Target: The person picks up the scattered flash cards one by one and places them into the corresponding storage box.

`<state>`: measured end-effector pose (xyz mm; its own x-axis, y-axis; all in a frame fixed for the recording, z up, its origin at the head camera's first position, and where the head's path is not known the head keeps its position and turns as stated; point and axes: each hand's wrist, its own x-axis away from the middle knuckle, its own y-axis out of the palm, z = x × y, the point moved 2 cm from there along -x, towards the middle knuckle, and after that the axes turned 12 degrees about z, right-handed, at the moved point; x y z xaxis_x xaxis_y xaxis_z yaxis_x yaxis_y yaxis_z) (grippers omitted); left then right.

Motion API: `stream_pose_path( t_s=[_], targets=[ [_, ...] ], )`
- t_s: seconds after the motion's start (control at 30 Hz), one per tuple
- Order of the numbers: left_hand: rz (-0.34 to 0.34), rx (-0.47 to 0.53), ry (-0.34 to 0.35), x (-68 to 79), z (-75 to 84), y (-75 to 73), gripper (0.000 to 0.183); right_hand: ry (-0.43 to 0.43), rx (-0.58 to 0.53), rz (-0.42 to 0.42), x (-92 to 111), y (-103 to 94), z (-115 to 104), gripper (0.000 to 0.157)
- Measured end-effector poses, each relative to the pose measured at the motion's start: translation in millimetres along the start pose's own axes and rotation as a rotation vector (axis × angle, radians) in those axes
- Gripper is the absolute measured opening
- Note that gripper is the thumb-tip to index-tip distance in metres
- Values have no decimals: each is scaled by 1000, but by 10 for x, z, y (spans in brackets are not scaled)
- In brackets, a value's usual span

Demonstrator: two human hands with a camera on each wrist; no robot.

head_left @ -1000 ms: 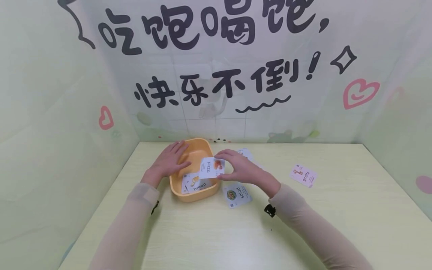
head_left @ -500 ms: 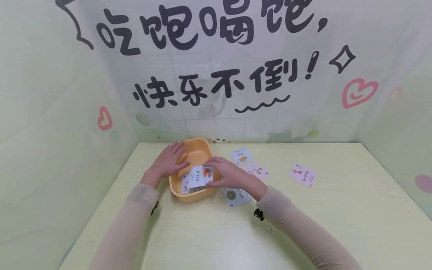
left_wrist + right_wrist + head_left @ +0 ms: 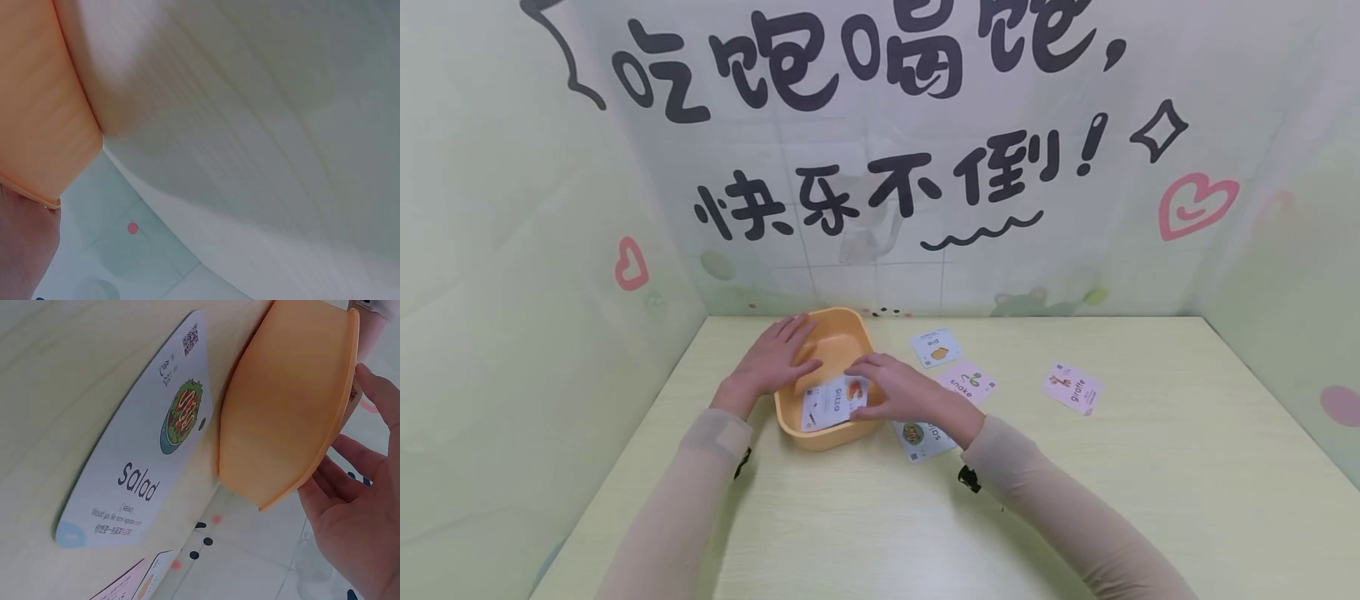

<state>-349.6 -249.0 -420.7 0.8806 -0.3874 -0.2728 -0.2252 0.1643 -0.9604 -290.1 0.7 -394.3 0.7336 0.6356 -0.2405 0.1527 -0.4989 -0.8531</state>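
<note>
My left hand (image 3: 775, 358) rests over the left rim of an orange box (image 3: 842, 437), fingers stretched and thumb inside. In the left wrist view, part of that hand (image 3: 25, 240) touches the rim. My right hand (image 3: 898, 392) reaches over the box's right rim and pinches the pizza card (image 3: 833, 402) between thumb and fingers, low in the box. Under it lies another card (image 3: 808, 412), mostly covered. In the right wrist view, thumb and fingers of the right hand (image 3: 356, 500) stand beyond the rim, and a corner of a card (image 3: 354, 394) shows near the thumb.
Right of the box lie a salad card (image 3: 921, 439), partly under the right wrist, a snake card (image 3: 967, 382) and a pie card (image 3: 936, 347). A giraffe card (image 3: 1073, 388) lies farther right on the table (image 3: 865, 533). A printed cloth wall (image 3: 1037, 275) closes the back.
My right hand has carried the pizza card left and down into the box, over the bread card. The snake, pie and salad cards stay put. My left hand has not moved.
</note>
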Motion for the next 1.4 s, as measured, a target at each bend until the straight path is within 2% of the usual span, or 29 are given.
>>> stream_pose_path(
  t_s=[0.5,0.87,1.07,1.4],
  targets=[
    [-5,10,-7,-1,3,16,81,-27,-19,6,44,-12,-1,62],
    [-11,5,-9,-2,4,13,81,-9,-22,25,105,-119,9,60],
    [-8,-3,-4,-3,11,3,81,33,-26,36,152,-197,85,62],
    [-1,-1,-4,-2,16,-18,80,29,1,85,250,-333,246,63]
  ],
)
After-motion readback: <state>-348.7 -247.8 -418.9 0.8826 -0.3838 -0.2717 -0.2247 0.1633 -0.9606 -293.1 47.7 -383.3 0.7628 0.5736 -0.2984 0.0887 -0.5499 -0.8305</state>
